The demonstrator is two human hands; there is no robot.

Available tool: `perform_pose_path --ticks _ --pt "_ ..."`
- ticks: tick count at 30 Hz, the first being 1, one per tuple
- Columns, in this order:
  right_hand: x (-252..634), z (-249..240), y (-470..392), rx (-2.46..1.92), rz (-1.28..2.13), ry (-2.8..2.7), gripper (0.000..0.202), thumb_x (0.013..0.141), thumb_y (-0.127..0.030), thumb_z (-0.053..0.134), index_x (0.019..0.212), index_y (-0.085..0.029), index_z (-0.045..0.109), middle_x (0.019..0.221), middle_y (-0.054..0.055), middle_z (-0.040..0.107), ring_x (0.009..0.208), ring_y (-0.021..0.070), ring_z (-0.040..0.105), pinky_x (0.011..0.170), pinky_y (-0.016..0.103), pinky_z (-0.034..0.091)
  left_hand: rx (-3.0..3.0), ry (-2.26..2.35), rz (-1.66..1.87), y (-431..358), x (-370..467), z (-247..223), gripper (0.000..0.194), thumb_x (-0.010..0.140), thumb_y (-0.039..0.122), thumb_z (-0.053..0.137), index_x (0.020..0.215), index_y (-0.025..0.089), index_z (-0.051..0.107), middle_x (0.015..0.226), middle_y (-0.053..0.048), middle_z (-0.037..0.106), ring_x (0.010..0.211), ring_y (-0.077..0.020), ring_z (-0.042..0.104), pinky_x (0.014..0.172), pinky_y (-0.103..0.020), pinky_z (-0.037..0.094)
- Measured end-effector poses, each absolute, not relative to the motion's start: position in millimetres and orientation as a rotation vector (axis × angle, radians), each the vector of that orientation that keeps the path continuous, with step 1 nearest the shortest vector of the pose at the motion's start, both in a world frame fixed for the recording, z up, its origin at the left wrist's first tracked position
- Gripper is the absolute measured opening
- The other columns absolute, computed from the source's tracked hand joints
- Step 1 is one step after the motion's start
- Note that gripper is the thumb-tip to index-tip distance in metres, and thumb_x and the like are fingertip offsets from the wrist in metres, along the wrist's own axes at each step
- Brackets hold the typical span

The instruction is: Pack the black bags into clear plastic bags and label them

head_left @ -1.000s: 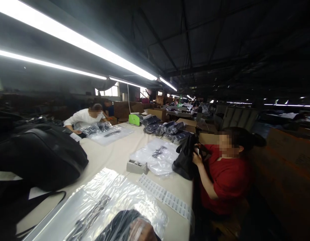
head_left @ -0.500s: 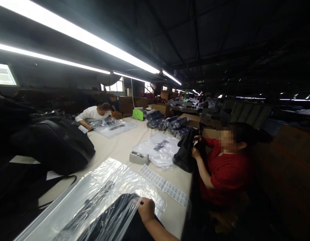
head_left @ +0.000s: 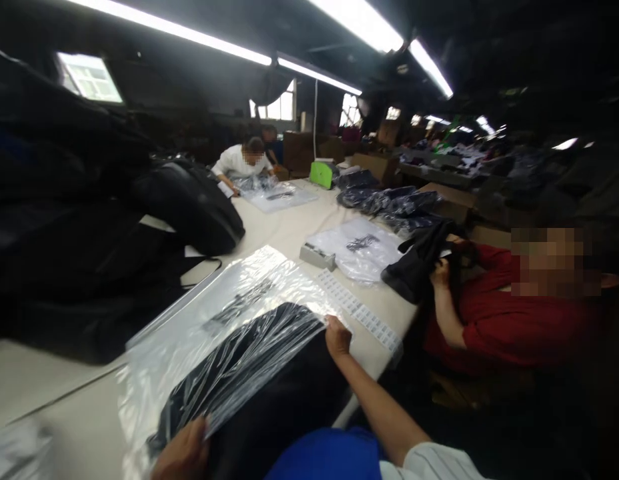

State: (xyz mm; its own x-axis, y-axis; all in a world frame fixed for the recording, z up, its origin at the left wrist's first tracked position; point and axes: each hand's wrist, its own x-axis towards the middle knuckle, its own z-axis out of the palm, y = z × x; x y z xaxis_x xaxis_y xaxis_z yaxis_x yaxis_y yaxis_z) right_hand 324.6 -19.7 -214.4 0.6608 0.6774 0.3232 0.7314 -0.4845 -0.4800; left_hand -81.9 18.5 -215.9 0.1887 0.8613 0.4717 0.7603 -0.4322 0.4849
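Observation:
In the head view a clear plastic bag (head_left: pixel 234 293) printed with dark marks lies on the table before me. A black fabric item (head_left: pixel 284 380) is partly inside it, its far end under the film and its near side uncovered. My right hand (head_left: pixel 338 337) is closed on the bag's edge at the right corner of the opening. At the lower left, my left hand (head_left: pixel 184 450) grips the same edge, slightly blurred. Between both hands the film is stretched in folds over the black item.
Black bags (head_left: pixel 189 200) are heaped on the left. Beyond my work lie a label sheet (head_left: pixel 359 310), a grey box-like holder (head_left: pixel 317 255), plastic bags (head_left: pixel 359 247) and wrapped dark goods (head_left: pixel 389 200). A co-worker in red (head_left: pixel 519 307) handles black fabric at right; another in white (head_left: pixel 242 162) leans over the far end.
The view has swung left and down, so the scene sits further right and higher. My left hand has come into view on the bag's edge; my right hand still holds its corner.

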Motion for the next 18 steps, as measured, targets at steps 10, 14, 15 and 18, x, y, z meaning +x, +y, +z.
perform_pose_path --ticks 10,14,15,18 --pt "334 -271 -150 -2.549 -0.048 -1.292 0.033 0.091 -0.017 0.041 0.102 -0.018 0.072 0.074 0.008 0.073 0.058 0.0164 0.065 0.055 0.024 0.038 2.674 1.802 0.963 4 -99 -219 0.031 0.093 0.038 0.051 0.071 0.02 0.061 0.061 -0.001 0.053 0.057 -0.0158 0.049 0.058 -0.028 0.032" --pt "326 -267 -150 -2.679 0.101 -1.287 0.039 0.093 -0.019 0.039 0.124 -0.018 0.063 0.072 0.008 0.071 0.053 0.0186 0.062 0.055 0.028 0.04 1.999 2.305 1.186 -17 -112 -226 0.029 0.094 0.037 0.047 0.093 0.017 0.067 0.071 -0.007 0.062 0.064 -0.0197 0.056 0.058 -0.028 0.035" --pt "326 -265 -150 -2.673 0.145 -1.295 0.042 0.091 -0.02 0.041 0.129 -0.018 0.059 0.069 0.007 0.07 0.052 0.0196 0.061 0.055 0.029 0.041 1.888 2.362 1.205 -22 -114 -228 0.03 0.095 0.036 0.044 0.098 0.015 0.067 0.076 -0.009 0.065 0.068 -0.0209 0.059 0.06 -0.029 0.037" --pt "331 -257 -150 -2.616 0.277 -1.318 0.049 0.083 -0.023 0.049 0.131 -0.018 0.059 0.06 0.006 0.064 0.05 0.0217 0.058 0.057 0.033 0.045 1.752 2.432 1.207 -31 -119 -236 0.034 0.097 0.032 0.038 0.108 0.013 0.065 0.089 -0.014 0.069 0.078 -0.0231 0.063 0.066 -0.03 0.043"
